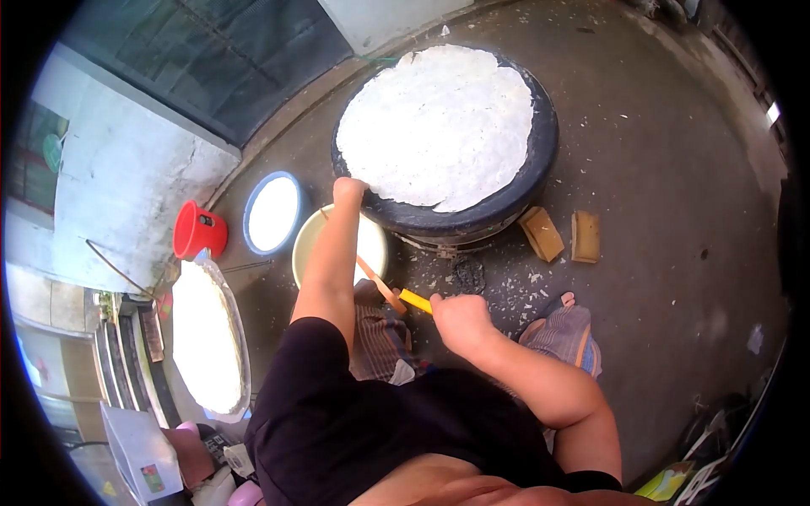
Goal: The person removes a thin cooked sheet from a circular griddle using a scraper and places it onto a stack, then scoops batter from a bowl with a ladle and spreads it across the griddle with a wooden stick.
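A large thin white flatbread (439, 126) covers most of a dark round griddle (547, 139). My left hand (349, 190) is at its near left edge, fingers bent down and closed on the rim of the sheet; the fingertips are partly hidden. My right hand (462, 322) is closed around a yellow handle (416, 301), held low in front of me; what tool it belongs to I cannot make out. Under my left forearm stands a cream bowl (375, 244) with a wooden stick (380, 285) leaning across its rim.
Left of the bowl are a blue-rimmed basin (274, 212) of white contents and a red bucket (200, 230). A stack of white sheets (207, 337) lies nearer me. Two yellowish blocks (585, 236) rest on the floor at right. White flakes (523, 291) litter the ground.
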### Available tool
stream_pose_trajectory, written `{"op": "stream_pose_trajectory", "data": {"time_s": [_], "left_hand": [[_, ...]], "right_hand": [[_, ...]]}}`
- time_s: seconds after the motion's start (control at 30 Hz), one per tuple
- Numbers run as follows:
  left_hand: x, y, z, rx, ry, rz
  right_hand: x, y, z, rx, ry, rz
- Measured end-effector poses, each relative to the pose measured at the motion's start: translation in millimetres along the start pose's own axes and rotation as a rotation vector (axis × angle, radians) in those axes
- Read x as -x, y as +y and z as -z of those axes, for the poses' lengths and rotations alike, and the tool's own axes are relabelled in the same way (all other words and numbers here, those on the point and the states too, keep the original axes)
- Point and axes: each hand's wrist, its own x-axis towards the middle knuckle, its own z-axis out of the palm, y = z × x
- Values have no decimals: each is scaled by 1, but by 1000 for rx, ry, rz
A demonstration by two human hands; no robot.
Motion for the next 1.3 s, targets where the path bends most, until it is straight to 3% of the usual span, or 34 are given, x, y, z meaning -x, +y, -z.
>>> {"op": "stream_pose_trajectory", "data": {"time_s": [0.13, 0.2, 0.23, 0.3, 0.33, 0.4, 0.47, 0.53, 0.6, 0.67, 0.77, 0.93, 1.03, 1.1, 1.13, 1.2, 1.27, 1.3], "left_hand": [[-4, 5, -8, 271, 127, 49], [-24, 3, -19, 1131, 34, 119], [-5, 17, -10, 1131, 33, 115], [32, 45, 4, 1359, 118, 304], [31, 43, 3, 1363, 118, 303], [28, 41, 1, 980, -36, 280], [32, 42, -1, 934, -130, 153], [65, 59, 15, 866, -17, -157], [58, 56, 12, 922, -11, -272], [87, 64, 28, 1174, 10, -387], [94, 54, 33, 1379, -139, -253], [100, 24, 29, 1570, -207, -12], [57, -35, -4, 1311, -365, 416], [30, -78, -27, 1088, -325, 385], [13, -101, -38, 863, -278, 249], [-56, -163, -68, -242, 91, -517], [7, -97, 13, -771, 231, -505], [8, -84, 28, -303, 351, -428]], "right_hand": [[0, 0, -3, 3, 7, 7], [1, 0, -3, 4, 21, 15], [1, 0, -2, 3, 15, 16], [1, -1, -3, 4, 9, 19], [1, -1, -4, 1, 5, 19], [0, -1, -5, 2, 6, 19], [0, -1, -6, 7, 7, 24], [0, -1, -4, 13, 1, 20], [0, 0, -4, 18, -8, 20], [0, 1, -4, -4, 6, 19], [-1, 5, 9, -68, -21, 3], [-5, 13, 34, -205, -14, -53], [-6, 14, 51, -408, 123, -145], [-8, 22, 47, -548, 225, -140], [-8, 26, 46, -691, 324, -140], [-8, 32, 49, -794, 315, -153], [-8, 33, 53, -621, 400, -151], [-7, 32, 57, -534, 437, -116]]}}
